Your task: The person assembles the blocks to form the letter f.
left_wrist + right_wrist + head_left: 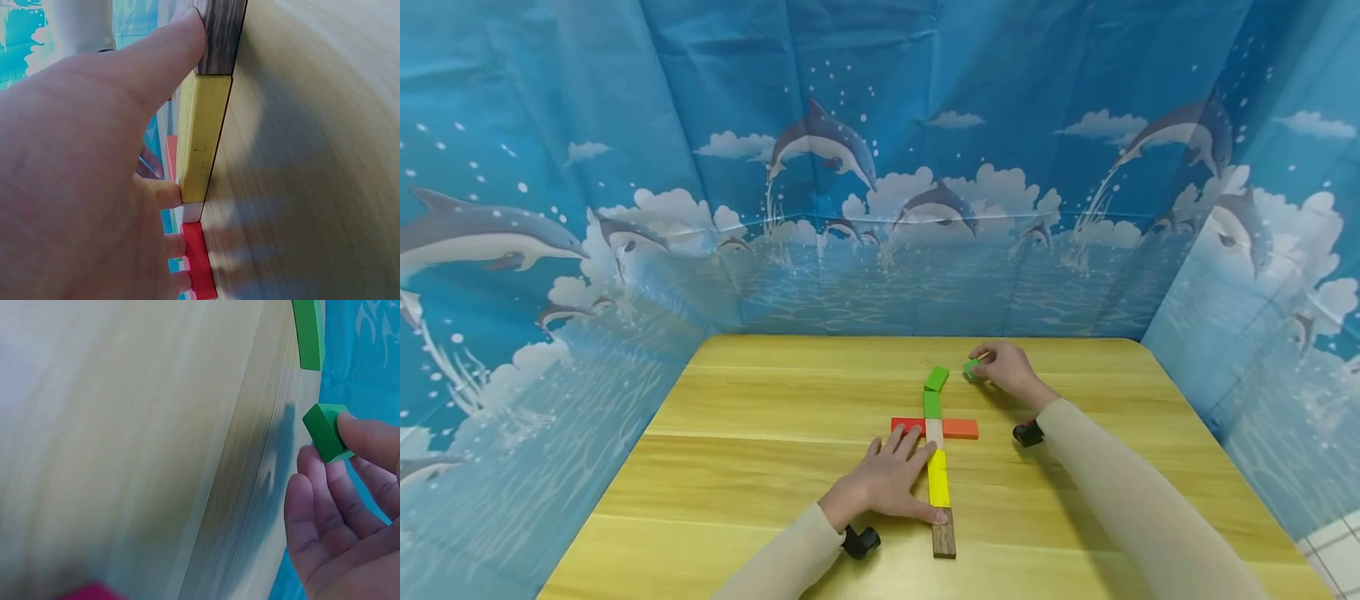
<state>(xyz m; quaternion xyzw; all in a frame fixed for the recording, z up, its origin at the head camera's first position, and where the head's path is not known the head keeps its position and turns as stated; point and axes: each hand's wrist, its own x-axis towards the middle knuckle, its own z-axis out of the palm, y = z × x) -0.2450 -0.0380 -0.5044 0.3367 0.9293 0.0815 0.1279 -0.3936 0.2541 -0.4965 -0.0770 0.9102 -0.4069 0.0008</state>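
Observation:
My right hand (1009, 368) pinches a small green block (326, 431) between thumb and fingers, over the far part of the table. To its left, a green block (937, 378) lies tilted against the far end of another green block (932, 405). Below them run a pale block (934, 433), a yellow block (938, 479) and a dark brown block (944, 542) in a line. A red block (908, 425) and an orange block (961, 429) stick out sideways by the pale one. My left hand (887, 483) rests spread along them, thumb on the brown block, fingertips at the red and pale blocks.
The blocks lie on a yellow wood-grain table (737, 467). A blue curtain (880, 283) with dolphins hangs round its far side and both flanks. Black wrist devices sit under both sleeves, one by the left wrist (861, 542). White floor tiles (1333, 546) show at the lower right.

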